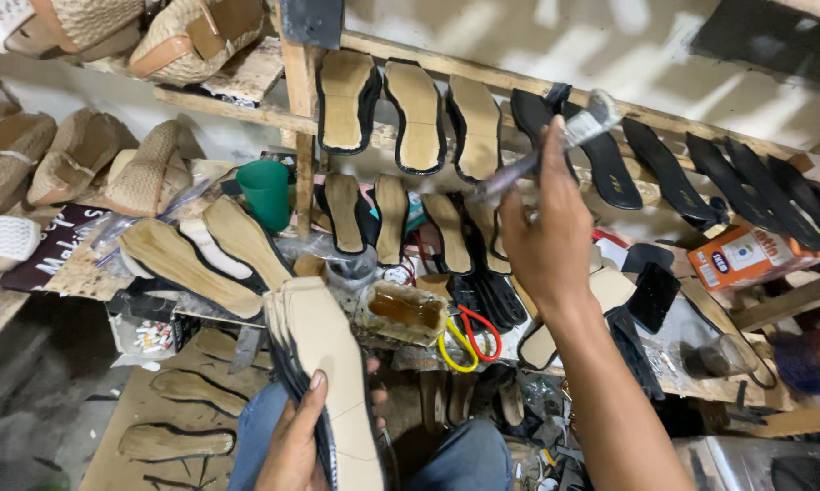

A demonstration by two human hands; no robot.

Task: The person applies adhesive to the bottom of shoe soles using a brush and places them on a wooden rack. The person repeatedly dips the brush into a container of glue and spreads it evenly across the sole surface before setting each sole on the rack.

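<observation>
My left hand clamps a stack of cut insoles low over my lap; my right hand pinches a brush raised before the rack. I judge the brush could drip onto the soles beneath; the stack might fan and slip.

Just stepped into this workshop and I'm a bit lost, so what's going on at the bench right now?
A person sits at a cluttered workbench. Their left hand grips a stack of pale shoe insoles held over their lap. Their right hand is raised, holding a brush up near the wooden rack, where more soles lean in a row. Below the raised hand sits an open glue pot, with red and yellow scissors beside it and a green cup further back.
</observation>
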